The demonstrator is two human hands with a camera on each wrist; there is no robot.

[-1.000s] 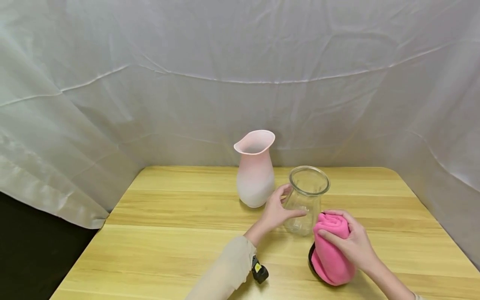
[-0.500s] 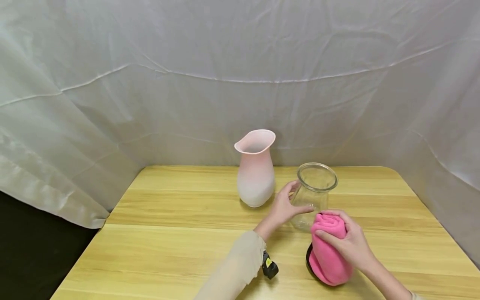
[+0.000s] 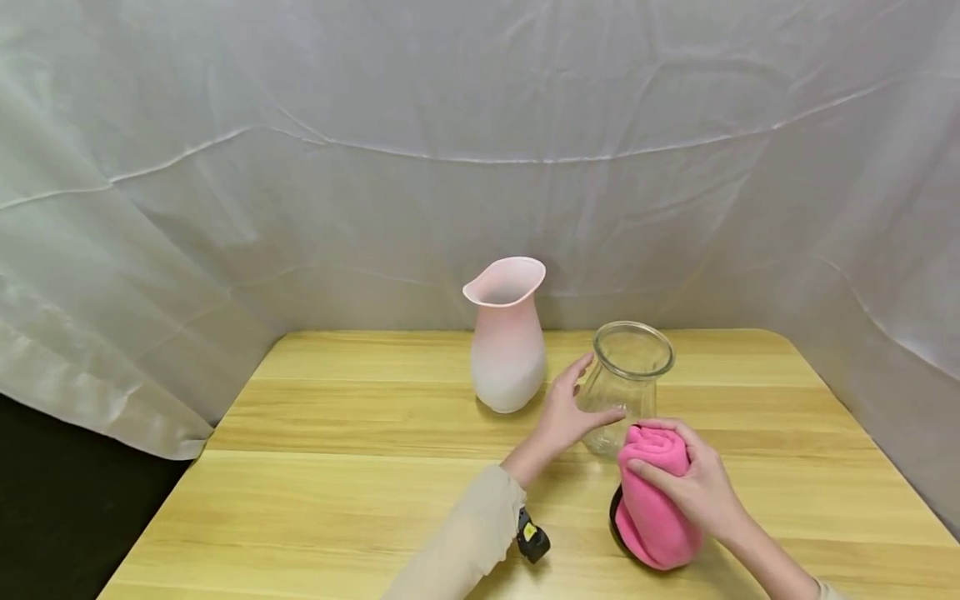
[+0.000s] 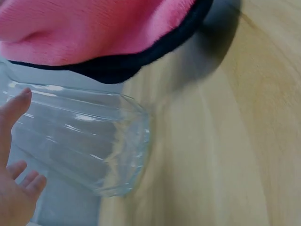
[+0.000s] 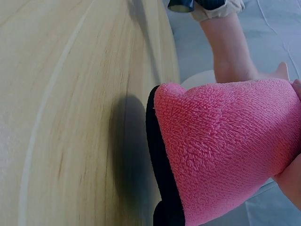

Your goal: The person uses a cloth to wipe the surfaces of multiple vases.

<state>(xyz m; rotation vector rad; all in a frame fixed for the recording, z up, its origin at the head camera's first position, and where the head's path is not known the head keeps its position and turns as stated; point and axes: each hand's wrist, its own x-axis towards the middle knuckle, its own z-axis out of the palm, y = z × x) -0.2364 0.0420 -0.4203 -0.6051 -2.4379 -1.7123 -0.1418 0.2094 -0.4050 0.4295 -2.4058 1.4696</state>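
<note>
A clear glass jar (image 3: 628, 375) stands on the wooden table (image 3: 337, 467), right of a pale pink vase (image 3: 507, 342). My left hand (image 3: 573, 408) grips the jar's left side, thumb across the front and fingers behind near the neck. In the left wrist view the ribbed jar (image 4: 84, 141) fills the left, with my fingers (image 4: 14, 188) beside it. My right hand (image 3: 693, 487) holds a rolled pink cloth (image 3: 656, 517) with a black edge, its lower end on the table just in front of the jar. The right wrist view shows the cloth (image 5: 221, 146) up close.
A white drape (image 3: 375, 167) hangs behind the table and wraps round both sides. The vase stands a hand's width left of the jar. The table's left edge drops to a dark floor (image 3: 60, 517). A black wrist camera (image 3: 532, 540) sits under my left sleeve.
My left hand and the glass jar have shifted right and slightly farther back, closer to the cloth. The right hand with the pink cloth has barely moved.
</note>
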